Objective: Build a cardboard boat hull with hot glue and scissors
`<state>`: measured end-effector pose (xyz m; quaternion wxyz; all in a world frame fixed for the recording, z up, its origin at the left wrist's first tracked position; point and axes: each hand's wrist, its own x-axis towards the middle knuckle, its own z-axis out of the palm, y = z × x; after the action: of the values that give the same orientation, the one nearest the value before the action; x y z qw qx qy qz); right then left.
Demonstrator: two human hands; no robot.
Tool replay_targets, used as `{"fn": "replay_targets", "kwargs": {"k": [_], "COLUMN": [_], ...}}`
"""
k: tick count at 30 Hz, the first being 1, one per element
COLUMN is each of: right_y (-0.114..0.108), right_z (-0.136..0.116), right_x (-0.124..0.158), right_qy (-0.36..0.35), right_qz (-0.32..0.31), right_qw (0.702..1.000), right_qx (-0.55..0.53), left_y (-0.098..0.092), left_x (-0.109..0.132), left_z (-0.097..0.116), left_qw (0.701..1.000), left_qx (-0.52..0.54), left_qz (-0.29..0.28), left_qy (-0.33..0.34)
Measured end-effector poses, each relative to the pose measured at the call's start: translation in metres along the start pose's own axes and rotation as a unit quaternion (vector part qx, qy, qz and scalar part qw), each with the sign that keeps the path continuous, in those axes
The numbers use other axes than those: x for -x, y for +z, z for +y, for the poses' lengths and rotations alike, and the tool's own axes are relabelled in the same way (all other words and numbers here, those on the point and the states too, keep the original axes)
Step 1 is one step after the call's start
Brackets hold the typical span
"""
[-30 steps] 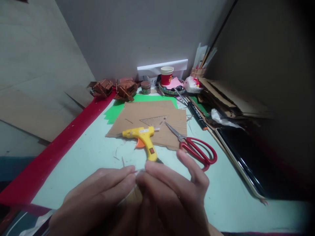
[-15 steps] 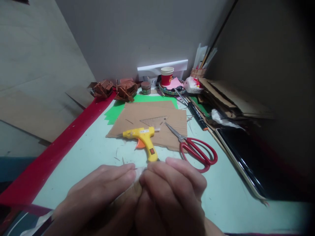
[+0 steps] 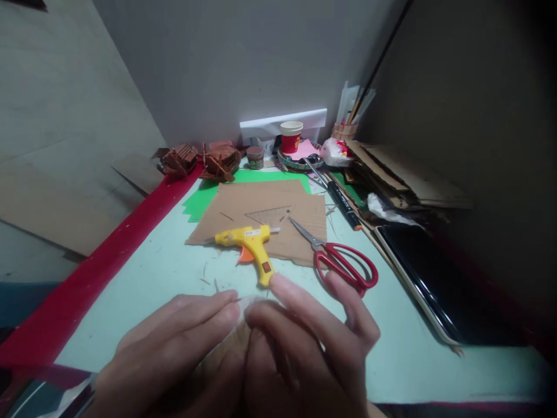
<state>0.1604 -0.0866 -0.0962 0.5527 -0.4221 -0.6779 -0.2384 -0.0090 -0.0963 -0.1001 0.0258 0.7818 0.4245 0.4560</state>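
My left hand (image 3: 178, 342) is closed around a small tan piece with a whitish edge (image 3: 226, 342), low in the view; its kind cannot be made out. My right hand (image 3: 308, 342) presses the same piece between thumb and index finger, its other fingers raised and spread. Much of the piece is hidden by both hands. Just beyond my fingertips lies a yellow glue gun (image 3: 252, 241) with an orange trigger, nozzle pointing left. Red-handled scissors (image 3: 343, 264) rest to its right, partly behind my right fingers.
Under the glue gun is a cardboard sheet (image 3: 270, 197) with a clear set square (image 3: 270, 215), over green paper (image 3: 195, 200). A black phone (image 3: 435, 284), a marker (image 3: 343, 206) and stacked cardboard (image 3: 418, 174) lie right. Brown models (image 3: 220, 161) and a red paper cup (image 3: 290, 137) stand behind.
My right hand's outer fingers have lifted and spread, while its thumb and index stay on the piece. My left hand holds still. The view has shifted slightly.
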Motion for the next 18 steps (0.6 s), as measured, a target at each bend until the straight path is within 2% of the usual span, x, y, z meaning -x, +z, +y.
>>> {"fn": "replay_targets", "kwargs": {"k": [2, 5, 7, 11, 12, 14, 18], "right_y": [0.000, -0.003, -0.008, -0.021, -0.026, -0.035, -0.045], "right_z": [-0.002, -0.002, 0.001, 0.020, 0.028, 0.044, 0.062], "right_x": [-0.003, -0.003, -0.002, 0.001, 0.002, 0.004, 0.009], "right_qy": [-0.005, -0.031, -0.038, -0.013, -0.001, -0.010, 0.030], "right_qz": [0.006, -0.056, -0.069, -0.053, -0.063, -0.122, -0.144], "right_qw": [0.999, 0.998, 0.997, 0.998, 0.998, 0.990, 0.978], "right_qx": [0.036, 0.027, 0.004, -0.012, -0.024, -0.076, -0.148], "left_y": [0.002, 0.007, 0.009, 0.007, 0.006, 0.003, -0.005], "left_x": [0.004, 0.010, 0.012, 0.013, 0.013, 0.011, 0.008], "left_z": [0.000, -0.002, -0.004, -0.003, -0.002, 0.000, -0.003], "left_qw": [0.999, 0.996, 0.995, 0.996, 0.996, 0.998, 0.998], "left_qx": [-0.022, -0.041, -0.041, -0.047, -0.043, -0.027, -0.010], "left_qz": [0.027, 0.084, 0.092, 0.080, 0.074, 0.061, 0.004], "left_qy": [0.002, -0.014, -0.010, -0.002, -0.003, -0.012, -0.063]}}
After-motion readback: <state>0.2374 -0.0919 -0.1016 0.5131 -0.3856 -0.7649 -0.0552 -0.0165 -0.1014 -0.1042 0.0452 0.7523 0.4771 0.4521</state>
